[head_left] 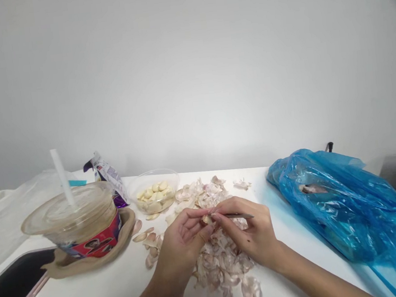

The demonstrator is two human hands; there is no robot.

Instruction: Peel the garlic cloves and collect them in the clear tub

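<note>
My left hand pinches a small garlic clove between thumb and fingertips, just above the table. My right hand meets it from the right, fingers closed around a thin grey blade or pick whose tip touches the clove. Beneath both hands lies a heap of pinkish-white garlic skins. Behind it, a clear bowl holds several peeled cloves.
A lidded drink cup with a white straw stands on a tan coaster at left, next to a dark tablet. A purple snack wrapper lies behind it. A crumpled blue plastic bag fills the right side.
</note>
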